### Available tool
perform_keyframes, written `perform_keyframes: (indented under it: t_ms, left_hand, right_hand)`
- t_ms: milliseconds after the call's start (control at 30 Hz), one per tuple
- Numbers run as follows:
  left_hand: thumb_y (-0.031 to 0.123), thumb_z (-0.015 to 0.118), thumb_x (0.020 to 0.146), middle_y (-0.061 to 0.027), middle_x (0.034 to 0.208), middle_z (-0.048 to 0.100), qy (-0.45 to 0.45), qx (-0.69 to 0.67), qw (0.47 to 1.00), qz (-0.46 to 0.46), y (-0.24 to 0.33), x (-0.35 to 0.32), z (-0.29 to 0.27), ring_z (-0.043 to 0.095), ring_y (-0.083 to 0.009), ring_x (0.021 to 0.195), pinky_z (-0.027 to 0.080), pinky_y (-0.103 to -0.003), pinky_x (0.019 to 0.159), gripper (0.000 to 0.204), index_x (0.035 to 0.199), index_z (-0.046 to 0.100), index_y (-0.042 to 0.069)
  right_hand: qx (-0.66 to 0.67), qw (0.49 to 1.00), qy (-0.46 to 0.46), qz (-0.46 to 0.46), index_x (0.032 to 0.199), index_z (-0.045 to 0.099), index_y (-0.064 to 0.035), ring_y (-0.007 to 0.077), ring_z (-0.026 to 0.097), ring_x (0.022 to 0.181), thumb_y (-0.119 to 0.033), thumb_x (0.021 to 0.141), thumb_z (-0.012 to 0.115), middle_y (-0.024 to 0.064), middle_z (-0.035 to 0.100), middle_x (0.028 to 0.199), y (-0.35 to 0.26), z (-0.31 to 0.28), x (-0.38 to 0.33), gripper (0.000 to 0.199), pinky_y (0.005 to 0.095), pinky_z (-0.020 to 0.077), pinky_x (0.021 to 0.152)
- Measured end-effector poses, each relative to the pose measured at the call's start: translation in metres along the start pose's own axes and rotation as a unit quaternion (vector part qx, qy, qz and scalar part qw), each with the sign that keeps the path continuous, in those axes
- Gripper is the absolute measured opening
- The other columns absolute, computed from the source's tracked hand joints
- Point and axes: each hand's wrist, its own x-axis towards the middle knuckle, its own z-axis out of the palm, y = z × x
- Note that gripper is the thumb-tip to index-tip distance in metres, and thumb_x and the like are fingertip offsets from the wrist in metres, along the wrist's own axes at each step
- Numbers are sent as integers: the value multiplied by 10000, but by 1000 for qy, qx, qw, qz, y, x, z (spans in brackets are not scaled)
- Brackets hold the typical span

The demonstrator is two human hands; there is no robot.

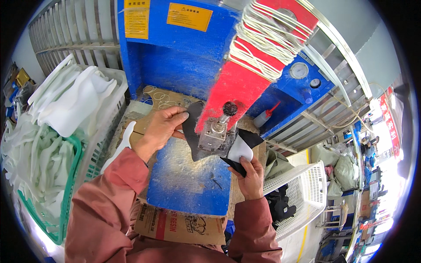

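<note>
My left hand (pixel 160 127) pinches the upper left edge of a dark sheet (pixel 190 127), which looks like thin black fabric. The sheet's middle passes under the metal head (pixel 215 136) of a red machine arm (pixel 245 83) and is hidden there. On the other side, my right hand (pixel 251 177) grips the sheet's black corner together with a white foam piece (pixel 240 149) lying on it. Both hands stay beside the head, above a blue work plate (pixel 188 184) dusted with pale powder. Whether the head touches the sheet I cannot tell.
At the left, a white crate (pixel 116 98) and a green basket (pixel 70 197) hold heaped white foam pieces. A white basket (pixel 302 188) with black pieces stands at the right. Behind the arm is a blue machine body (pixel 175 61); a red-tipped bottle (pixel 263 117) stands beside it.
</note>
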Motion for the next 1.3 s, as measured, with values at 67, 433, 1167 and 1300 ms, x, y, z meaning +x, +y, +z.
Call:
perform_keyframes:
  t_ms: [67,433,1167,1300]
  left_hand:
    - [156,562,974,-78,949,684,-3,3,1000,-7,-1,-2,1,690,-164,766,604,-317,602,236,1123,614,-19]
    - [143,522,987,-107,1000,678,-18,-9,999,-51,-8,-17,11,698,-201,835,618,-351,638,246,1149,593,-28]
    - [113,481,993,-160,1152,636,-72,-195,965,-162,-40,-71,22,673,-282,1007,602,-461,789,307,1265,524,-22]
    - [103,478,991,-162,1164,630,-72,-216,960,-162,-47,-80,26,664,-288,1030,595,-470,801,315,1280,513,-18]
  right_hand:
    - [-17,1000,13,12,1118,632,-1,203,675,901,-63,943,537,85,671,1024,1,-4,-2,209,362,605,730]
    - [-33,999,18,38,1115,626,-17,201,662,889,-50,943,521,77,662,1017,6,-22,-20,204,388,599,752]
    - [-7,995,56,86,1060,644,-1,201,700,787,-6,936,517,92,688,949,31,-54,-71,177,354,638,678]
    - [-16,996,37,83,1086,635,-1,205,698,816,-17,943,507,93,685,972,31,-56,-77,192,355,633,692]
